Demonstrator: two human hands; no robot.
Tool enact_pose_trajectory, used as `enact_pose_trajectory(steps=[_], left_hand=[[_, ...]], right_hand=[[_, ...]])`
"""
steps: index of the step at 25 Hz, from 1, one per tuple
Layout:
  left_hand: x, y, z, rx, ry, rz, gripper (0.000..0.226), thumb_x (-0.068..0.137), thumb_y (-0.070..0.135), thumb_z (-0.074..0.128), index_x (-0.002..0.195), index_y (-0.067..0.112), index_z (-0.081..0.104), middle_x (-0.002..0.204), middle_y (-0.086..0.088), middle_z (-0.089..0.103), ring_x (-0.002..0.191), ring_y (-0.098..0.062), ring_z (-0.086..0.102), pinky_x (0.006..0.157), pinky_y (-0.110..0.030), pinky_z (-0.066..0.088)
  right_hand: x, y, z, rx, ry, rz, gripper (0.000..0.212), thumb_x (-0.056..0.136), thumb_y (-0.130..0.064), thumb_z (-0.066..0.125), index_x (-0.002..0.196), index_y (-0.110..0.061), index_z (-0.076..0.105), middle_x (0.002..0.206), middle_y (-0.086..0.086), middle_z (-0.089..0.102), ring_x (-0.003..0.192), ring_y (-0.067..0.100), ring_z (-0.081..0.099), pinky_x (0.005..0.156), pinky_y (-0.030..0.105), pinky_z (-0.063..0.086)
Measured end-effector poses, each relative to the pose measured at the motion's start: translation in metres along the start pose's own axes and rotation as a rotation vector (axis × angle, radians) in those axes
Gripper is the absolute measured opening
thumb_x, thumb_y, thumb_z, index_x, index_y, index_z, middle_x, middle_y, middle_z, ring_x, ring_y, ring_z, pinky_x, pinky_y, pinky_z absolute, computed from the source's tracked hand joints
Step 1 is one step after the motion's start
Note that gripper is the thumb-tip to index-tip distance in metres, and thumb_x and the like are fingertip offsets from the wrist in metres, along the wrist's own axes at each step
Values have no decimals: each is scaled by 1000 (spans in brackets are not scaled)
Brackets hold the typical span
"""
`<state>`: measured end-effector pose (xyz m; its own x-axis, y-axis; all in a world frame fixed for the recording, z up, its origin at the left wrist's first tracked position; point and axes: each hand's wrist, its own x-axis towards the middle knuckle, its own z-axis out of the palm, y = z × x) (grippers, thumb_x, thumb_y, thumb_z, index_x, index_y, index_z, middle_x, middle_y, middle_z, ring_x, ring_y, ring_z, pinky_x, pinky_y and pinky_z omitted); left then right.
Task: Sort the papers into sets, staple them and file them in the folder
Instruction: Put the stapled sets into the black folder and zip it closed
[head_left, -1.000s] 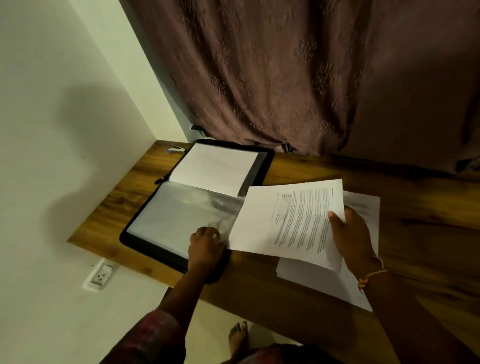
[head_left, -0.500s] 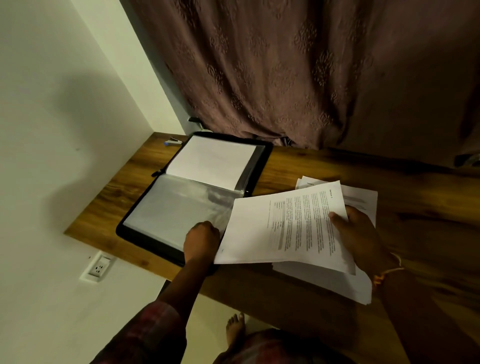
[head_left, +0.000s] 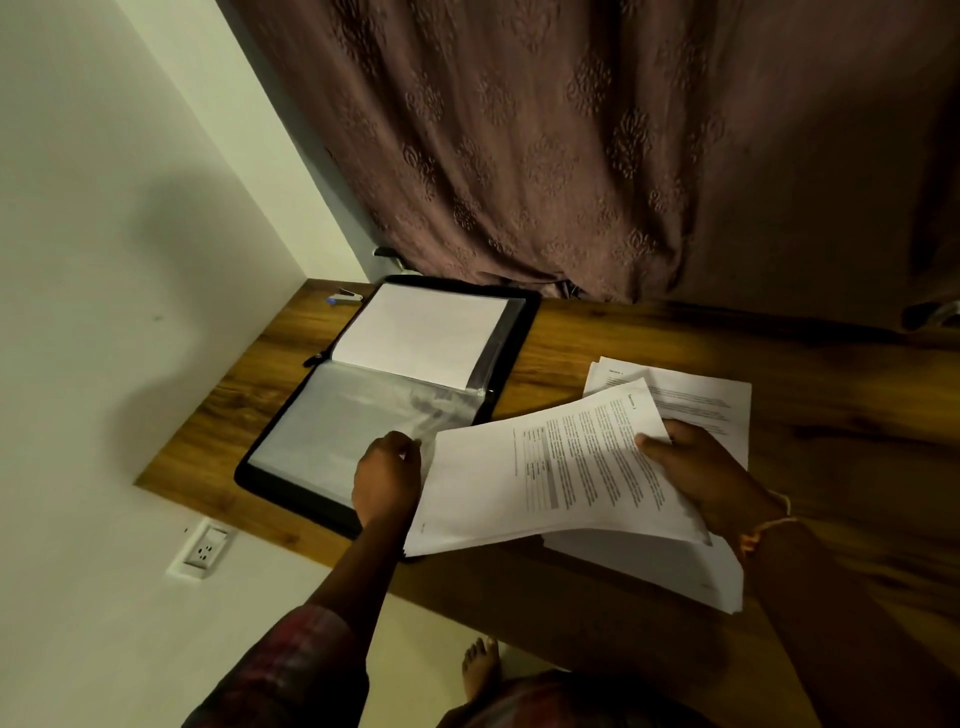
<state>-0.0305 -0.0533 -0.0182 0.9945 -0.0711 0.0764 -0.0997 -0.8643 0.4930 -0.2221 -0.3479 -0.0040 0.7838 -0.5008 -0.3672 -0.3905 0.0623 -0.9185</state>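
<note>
Head view. Progress: one filed sheet (head_left: 421, 332) already lies in the far half of the open folder (head_left: 301, 501). A paper set (head_left: 530, 467) is in hand, not yet inserted; whether it is stapled cannot be told. A loose stack (head_left: 696, 400) lies on the desk (head_left: 805, 364) beneath it, judged unfiled. The stapler (head_left: 345, 297) sits at the far left corner. Left hand (head_left: 387, 475): fingers curled, pinching the near corner of the clear sleeve (head_left: 353, 415). Right hand (head_left: 696, 473): thumb above, fingers hidden below, clamped on the set's right edge. The set's left edge lies just beside the left hand
</note>
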Motion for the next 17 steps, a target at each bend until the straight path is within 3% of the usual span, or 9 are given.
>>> enact_pose_trajectory(steps=[4, 10, 15, 17], left_hand=[[-1, 1, -4, 71, 8, 97, 22, 96, 12, 56, 111, 14, 71, 102, -6, 73, 84, -23, 65, 69, -29, 50], [0, -7, -5, -23, -79, 162, 54, 85, -13, 56, 134, 8, 61, 128, -13, 64, 107, -27, 65, 90, -31, 52], [-12, -14, -17, -80, -189, 146, 56, 87, -10, 63, 140, 6, 55, 145, -11, 46, 116, -28, 62, 93, -19, 44], [-17, -20, -20, -21, -216, 124, 47, 89, -3, 67, 134, 5, 60, 147, -10, 43, 114, -28, 62, 94, -19, 44]], right_hand=[[5, 3, 3, 18, -2, 21, 32, 102, -20, 54, 133, -23, 60, 117, 0, 70, 103, 21, 67, 94, 44, 54], [19, 4, 11, 12, -8, 3, 33, 102, -21, 54, 134, -20, 61, 117, 0, 70, 101, 20, 68, 79, 34, 55], [32, 7, 17, 46, 105, -34, 33, 103, -20, 52, 135, -19, 59, 119, 2, 69, 97, 18, 69, 71, 29, 55], [35, 12, 20, 50, 154, -57, 34, 102, -21, 52, 136, -20, 58, 121, 1, 68, 98, 18, 69, 75, 33, 58]])
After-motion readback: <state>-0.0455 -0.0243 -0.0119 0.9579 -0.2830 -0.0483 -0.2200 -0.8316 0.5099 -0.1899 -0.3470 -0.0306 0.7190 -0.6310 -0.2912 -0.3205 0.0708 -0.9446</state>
